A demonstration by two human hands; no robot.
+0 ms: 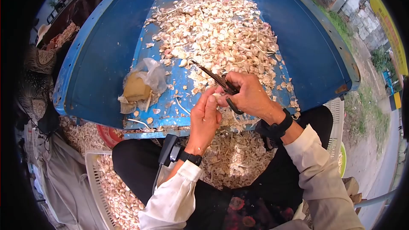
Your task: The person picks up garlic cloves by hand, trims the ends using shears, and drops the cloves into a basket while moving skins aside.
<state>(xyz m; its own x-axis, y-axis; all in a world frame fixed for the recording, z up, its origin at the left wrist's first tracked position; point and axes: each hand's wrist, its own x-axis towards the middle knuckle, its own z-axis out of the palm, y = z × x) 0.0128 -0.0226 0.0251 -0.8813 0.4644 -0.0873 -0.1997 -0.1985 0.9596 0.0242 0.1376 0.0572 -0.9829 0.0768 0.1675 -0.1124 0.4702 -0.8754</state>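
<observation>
Garlic clove point(217, 96), pale and small, sat at the meeting point of the two hands in the head view, above the near edge of a blue cart bed point(102, 59). The left hand point(205, 117) pinched it between thumb and fingers, while the tips of the right hand point(251, 96) came up against its other side. The right hand was also curled around a pair of dark scissors point(215, 77), whose blades pointed up and to the left, over the cart bed; one handle loop hung below the fingers.

Beyond the hands, a broad heap of garlic point(221, 30) covered the middle of the cart bed, with loose skins scattered about its edges. Left of the hands lay a clear plastic bag point(156, 76) against a tan piece point(136, 87), whose nature I could not tell, and a thin white stem point(182, 106) lay between these and the left hand.

Below the near edge, peelings point(238, 157) filled the space between the person's dark-clad legs. A white slatted basket point(90, 162) of cloves stood beside the left leg, and a red basin point(110, 135) showed partly under the cart bed. At the far left was another person's patterned sleeve point(38, 64).
</observation>
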